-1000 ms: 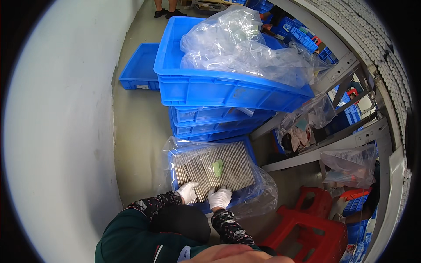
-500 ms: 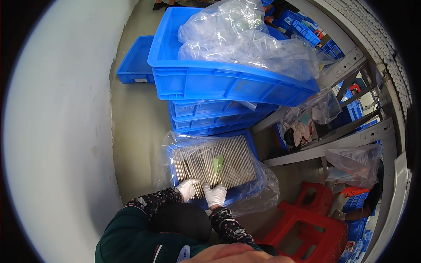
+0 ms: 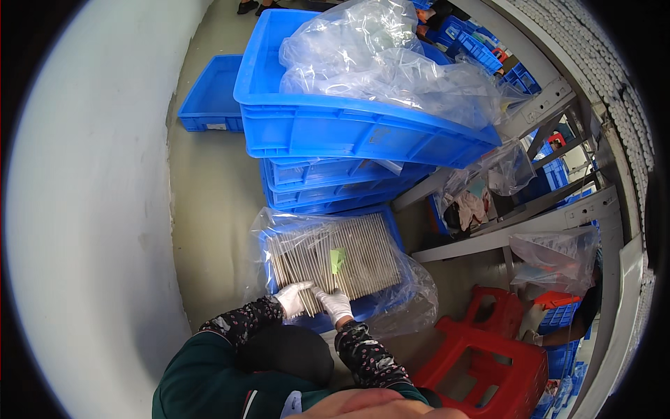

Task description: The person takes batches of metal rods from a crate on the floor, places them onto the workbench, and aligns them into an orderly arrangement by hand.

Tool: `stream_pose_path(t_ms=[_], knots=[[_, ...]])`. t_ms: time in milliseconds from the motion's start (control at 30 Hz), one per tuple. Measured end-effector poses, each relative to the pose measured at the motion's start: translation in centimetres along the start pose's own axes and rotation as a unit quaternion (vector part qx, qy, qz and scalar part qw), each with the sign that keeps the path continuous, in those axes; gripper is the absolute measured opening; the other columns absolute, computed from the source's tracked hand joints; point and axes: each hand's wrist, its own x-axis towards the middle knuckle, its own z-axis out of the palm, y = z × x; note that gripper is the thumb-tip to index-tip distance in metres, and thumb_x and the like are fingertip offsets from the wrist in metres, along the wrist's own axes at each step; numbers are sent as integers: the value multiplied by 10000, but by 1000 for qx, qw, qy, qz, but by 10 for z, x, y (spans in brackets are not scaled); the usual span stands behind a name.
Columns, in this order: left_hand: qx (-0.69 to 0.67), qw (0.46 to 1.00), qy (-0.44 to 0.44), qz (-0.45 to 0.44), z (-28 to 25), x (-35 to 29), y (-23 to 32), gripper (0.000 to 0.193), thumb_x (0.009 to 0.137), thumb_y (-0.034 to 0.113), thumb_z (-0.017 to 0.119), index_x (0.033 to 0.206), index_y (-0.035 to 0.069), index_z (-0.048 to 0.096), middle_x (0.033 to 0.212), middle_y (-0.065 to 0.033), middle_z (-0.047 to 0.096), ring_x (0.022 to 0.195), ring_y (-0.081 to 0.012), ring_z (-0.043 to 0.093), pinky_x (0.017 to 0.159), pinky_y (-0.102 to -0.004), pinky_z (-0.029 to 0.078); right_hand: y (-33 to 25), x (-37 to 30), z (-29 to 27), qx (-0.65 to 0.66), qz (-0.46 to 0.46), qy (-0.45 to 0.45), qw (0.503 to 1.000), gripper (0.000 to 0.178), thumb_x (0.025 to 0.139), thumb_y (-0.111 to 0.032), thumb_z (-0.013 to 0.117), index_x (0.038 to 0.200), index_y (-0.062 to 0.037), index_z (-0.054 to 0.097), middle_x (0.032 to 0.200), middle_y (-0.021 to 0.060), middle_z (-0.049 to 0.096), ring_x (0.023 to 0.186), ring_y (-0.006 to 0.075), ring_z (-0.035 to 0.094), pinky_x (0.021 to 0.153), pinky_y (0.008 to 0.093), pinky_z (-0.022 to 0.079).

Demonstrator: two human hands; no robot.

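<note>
Thin metallic rods (image 3: pixel 363 255) lie side by side in a blue crate (image 3: pixel 392 227) lined with clear plastic film (image 3: pixel 401 314). A small light green slip (image 3: pixel 338 260) rests on top of them. White gloves cover both of my hands at the crate's near side. My left hand (image 3: pixel 292 300) is closed around the near ends of some rods at the left. Close beside it, my right hand (image 3: pixel 336 305) has its fingers bent against the near ends of the same bunch. These rods slant slightly out of the row. The gloves hide the exact grip of the fingertips.
Beyond the crate stand stacked blue crates (image 3: pixel 314 133), the top one heaped with crumpled clear bags (image 3: pixel 377 66). Another blue crate (image 3: pixel 213 91) sits on the floor behind. A white wall (image 3: pixel 98 209) runs along the left. Red stools (image 3: pixel 481 363) and a metal frame (image 3: pixel 516 230) flank the right; another person's arm (image 3: pixel 565 332) shows there.
My right hand has shifted slightly left, nearer my left hand, and its fingers now point further left. The gripped rods' near ends have moved a little. The whole view has shifted slightly.
</note>
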Motion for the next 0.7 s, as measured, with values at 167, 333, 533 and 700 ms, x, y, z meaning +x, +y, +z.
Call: stream_pose_path(t_ms=[167, 333, 533, 700], knots=[[-1, 1000, -5, -5, 11, -20, -1, 137, 843, 158, 487, 958, 88, 511, 945, -78, 578, 899, -248, 556, 833, -440, 423, -2, -2, -7, 56, 8, -50, 997, 723, 642, -458, 686, 1064, 91, 479, 882, 165, 598, 738, 213, 590, 540, 298, 468], [11, 1000, -14, -7, 16, -25, 1, 142, 846, 164, 485, 960, 81, 505, 971, -87, 569, 915, -254, 554, 841, -442, 424, -6, 6, -20, 38, 66, -117, 990, 781, 600, -534, 673, 1047, 88, 522, 1042, 224, 561, 1001, 311, 533, 839, 327, 412], [49, 995, -84, -28, 6, -37, -10, 207, 853, 210, 493, 970, 45, 537, 925, -98, 609, 848, -207, 589, 805, -367, 460, 28, -3, -5, 235, 65, -195, 950, 567, 713, -383, 671, 1061, 46, 546, 969, 119, 607, 849, 152, 571, 762, 256, 452], [43, 993, -23, 104, 23, -22, 18, 201, 832, 185, 515, 965, 35, 530, 865, -93, 593, 763, -206, 590, 714, -350, 490, -32, -2, -27, 396, 153, -264, 866, 313, 750, -250, 651, 932, -3, 588, 847, 85, 625, 711, 186, 601, 670, 280, 481]])
